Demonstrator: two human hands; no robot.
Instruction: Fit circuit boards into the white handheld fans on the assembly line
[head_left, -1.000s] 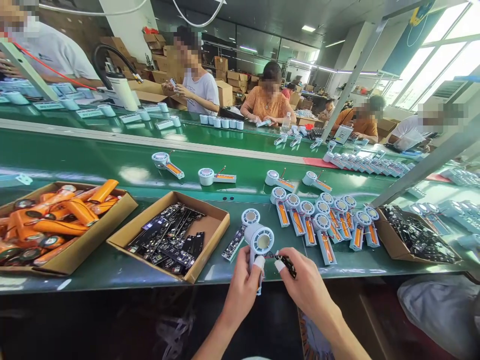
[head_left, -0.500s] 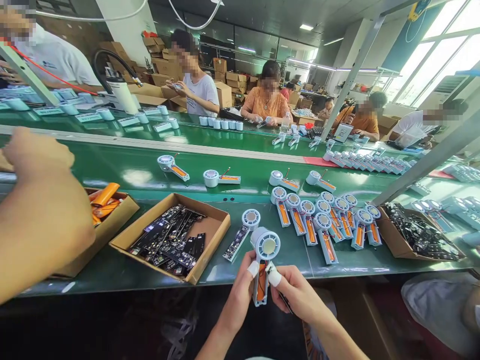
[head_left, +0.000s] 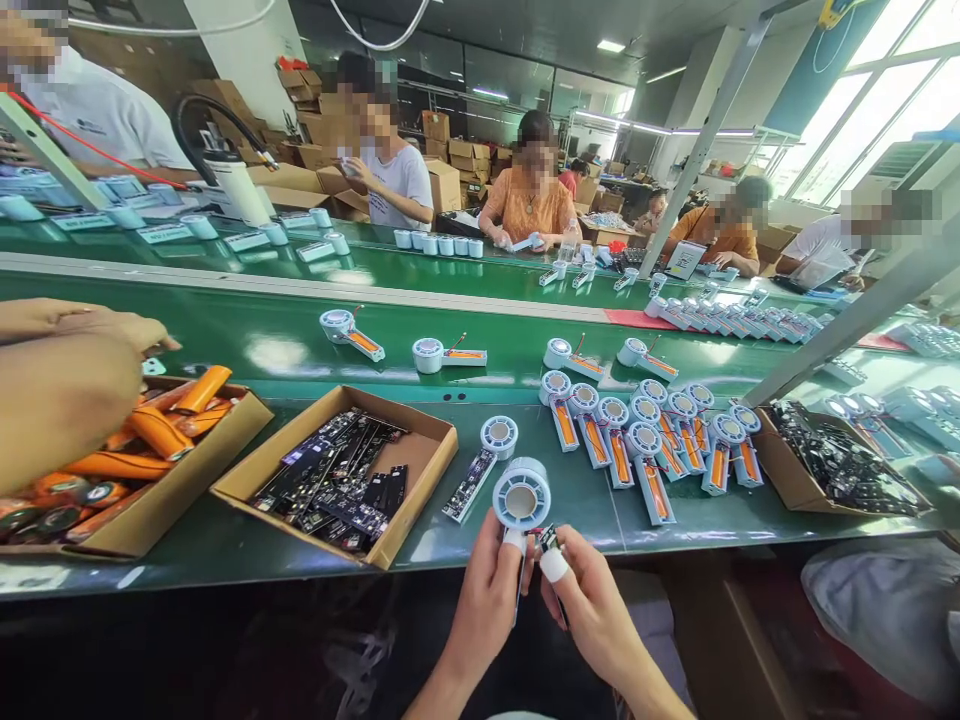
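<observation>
My left hand (head_left: 486, 598) grips the handle of a white handheld fan shell (head_left: 520, 496), its round head turned up toward me. My right hand (head_left: 592, 603) pinches a small black circuit board (head_left: 548, 540) against the handle, beside the left thumb. Both thumbs wear white finger cots. A second fan shell (head_left: 499, 437) with a circuit board lies on the green bench (head_left: 225, 535) just beyond my hands. To its right lies a cluster of several fan shells with orange batteries (head_left: 645, 440).
An open carton of black circuit boards (head_left: 337, 470) stands to the left, and a carton of orange batteries (head_left: 112, 470) further left. A co-worker's arm (head_left: 67, 385) reaches over it. Another carton of boards (head_left: 832, 470) sits right. Fans ride the green conveyor (head_left: 247, 330); several workers sit opposite.
The co-worker's arm has drawn back left, uncovering the battery carton. I have turned the fan so its handle points down and edge-on, and my right thumb has shifted on the board.
</observation>
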